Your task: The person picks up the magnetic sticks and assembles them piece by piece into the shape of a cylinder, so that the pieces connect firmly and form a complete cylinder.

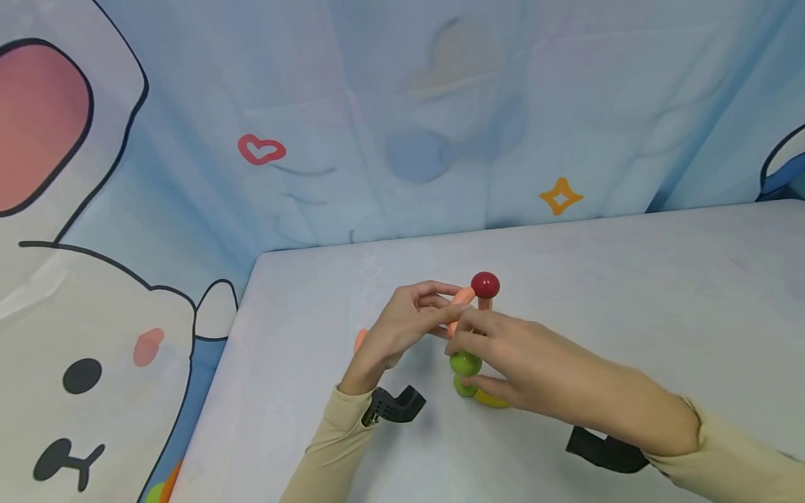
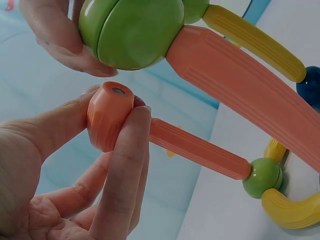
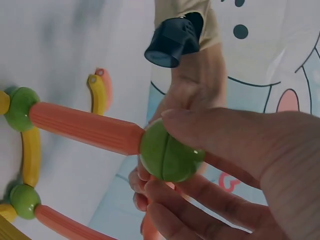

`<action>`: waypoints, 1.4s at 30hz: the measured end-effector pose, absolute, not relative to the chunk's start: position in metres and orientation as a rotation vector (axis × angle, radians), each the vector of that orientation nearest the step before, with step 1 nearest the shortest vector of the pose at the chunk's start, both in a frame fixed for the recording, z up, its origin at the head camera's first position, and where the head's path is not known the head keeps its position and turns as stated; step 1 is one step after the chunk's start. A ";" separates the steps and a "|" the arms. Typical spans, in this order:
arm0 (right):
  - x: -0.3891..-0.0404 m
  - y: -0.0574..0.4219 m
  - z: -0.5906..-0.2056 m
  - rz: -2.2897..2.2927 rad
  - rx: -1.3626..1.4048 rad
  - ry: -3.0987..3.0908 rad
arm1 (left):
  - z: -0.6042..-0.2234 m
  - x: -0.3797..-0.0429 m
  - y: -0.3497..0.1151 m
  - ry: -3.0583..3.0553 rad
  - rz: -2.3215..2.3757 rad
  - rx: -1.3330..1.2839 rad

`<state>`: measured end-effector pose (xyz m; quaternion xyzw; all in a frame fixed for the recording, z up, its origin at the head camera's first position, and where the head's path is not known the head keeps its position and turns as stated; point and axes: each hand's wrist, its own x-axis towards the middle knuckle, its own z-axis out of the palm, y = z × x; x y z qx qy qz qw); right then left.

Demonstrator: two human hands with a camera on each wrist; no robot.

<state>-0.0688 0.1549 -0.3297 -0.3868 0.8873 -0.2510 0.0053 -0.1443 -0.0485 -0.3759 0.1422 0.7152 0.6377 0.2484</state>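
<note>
One orange rod (image 2: 107, 120) is pinched by the left hand (image 1: 402, 321); one green ball (image 3: 165, 155), of three seen from the right wrist, is pinched by the right hand (image 1: 503, 349) above the pale table (image 1: 629, 300). Two loose rods (image 3: 97, 97) are seen there, backed by a printed blue curtain (image 1: 352, 63).

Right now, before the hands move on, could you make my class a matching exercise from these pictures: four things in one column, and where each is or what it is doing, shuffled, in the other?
Column one
1. Left hand
2. Right hand
3. Red ball
4. Yellow-orange star

Column two
A. Holding a green ball
B. On the blue backdrop
C. Pinching an orange piece
D. On the end of an orange rod

Pairs: 1-C, 2-A, 3-D, 4-B
</note>
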 end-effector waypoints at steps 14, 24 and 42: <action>-0.068 0.150 -0.334 -0.876 -1.044 2.826 | -0.375 -0.143 -0.050 1.925 1.743 0.394; -0.069 0.149 -0.334 -0.829 -1.115 2.857 | -0.372 -0.144 -0.050 1.937 1.725 0.385; -0.115 0.243 -0.322 -1.296 -0.746 2.844 | -0.375 -0.142 -0.050 1.885 1.737 0.358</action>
